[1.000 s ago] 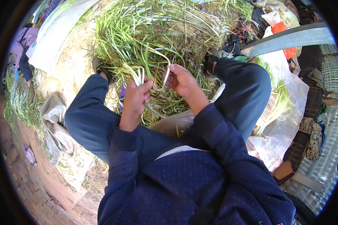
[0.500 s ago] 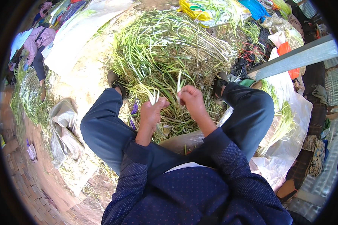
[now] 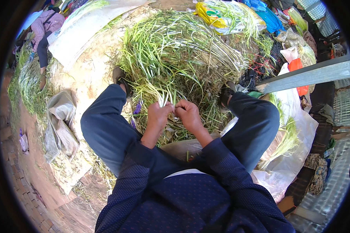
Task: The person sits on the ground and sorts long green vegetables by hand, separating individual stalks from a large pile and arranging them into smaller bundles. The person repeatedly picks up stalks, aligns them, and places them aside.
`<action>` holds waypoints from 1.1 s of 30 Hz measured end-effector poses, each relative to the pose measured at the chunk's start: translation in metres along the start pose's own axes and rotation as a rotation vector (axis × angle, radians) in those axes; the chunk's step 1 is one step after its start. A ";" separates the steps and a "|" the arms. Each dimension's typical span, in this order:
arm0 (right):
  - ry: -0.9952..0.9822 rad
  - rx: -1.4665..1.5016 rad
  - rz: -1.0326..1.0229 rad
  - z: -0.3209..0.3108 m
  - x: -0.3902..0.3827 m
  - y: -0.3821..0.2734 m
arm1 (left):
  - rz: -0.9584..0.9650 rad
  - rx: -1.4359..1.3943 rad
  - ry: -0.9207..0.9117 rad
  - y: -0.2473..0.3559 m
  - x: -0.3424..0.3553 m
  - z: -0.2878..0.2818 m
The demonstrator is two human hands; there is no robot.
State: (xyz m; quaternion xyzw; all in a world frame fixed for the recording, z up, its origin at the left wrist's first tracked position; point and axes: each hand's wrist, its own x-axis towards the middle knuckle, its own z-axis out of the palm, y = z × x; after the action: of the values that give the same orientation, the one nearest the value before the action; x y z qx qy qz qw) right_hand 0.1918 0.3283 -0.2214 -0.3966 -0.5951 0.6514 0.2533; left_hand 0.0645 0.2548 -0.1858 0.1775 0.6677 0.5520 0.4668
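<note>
Between my knees, my left hand [image 3: 158, 117] is closed around a small bunch of chive-like stalks [image 3: 158, 93], whose pale ends and green leaves fan out above it. Close beside it, almost touching, my right hand [image 3: 189, 115] pinches a pale stalk [image 3: 174, 101] between thumb and fingertips. The lower ends of the stalks are partly hidden by my fingers. Beyond both hands spreads a big heap of long green stalks [image 3: 163, 42], with white ends toward the right. Loose trimmed leaves [image 3: 186, 130] lie beneath my hands.
Right of my knee, pale green stalks [image 3: 286, 138] rest on a plastic sheet [image 3: 299, 147]. A metal beam [image 3: 311, 75] slants in from the right. Far left, another person [image 3: 46, 29] bends over more greens [image 3: 31, 83]. A grey sack [image 3: 62, 122] lies left; a yellow bag [image 3: 212, 19] lies beyond the heap.
My right hand has moved left and slightly down, bringing its stalk against the bunch. My left hand stays nearly in place, holding the bunch. The view has shifted slightly.
</note>
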 end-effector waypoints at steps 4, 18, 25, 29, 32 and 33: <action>-0.026 0.466 0.266 -0.001 0.000 -0.002 | 0.047 -0.025 0.044 0.003 0.000 0.000; 0.375 -0.796 0.168 -0.071 0.013 0.091 | 0.076 -0.237 0.029 0.030 -0.009 -0.009; -0.231 0.141 -0.203 -0.005 -0.003 -0.010 | 0.038 -0.242 0.031 0.031 -0.008 -0.004; -0.289 0.100 -0.091 0.016 -0.015 -0.010 | 0.083 -0.289 0.059 0.036 -0.008 -0.017; -0.244 -0.157 -0.041 0.007 -0.018 0.002 | 0.125 -0.319 0.120 0.046 -0.010 -0.033; -0.206 -0.257 -0.025 0.002 -0.018 0.004 | 0.190 -0.339 0.124 0.050 -0.012 -0.038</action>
State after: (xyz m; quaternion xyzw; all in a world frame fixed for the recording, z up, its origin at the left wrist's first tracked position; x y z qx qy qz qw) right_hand 0.2007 0.3126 -0.2214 -0.3495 -0.7011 0.6041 0.1462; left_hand 0.0259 0.2404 -0.1371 0.1240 0.5730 0.7079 0.3938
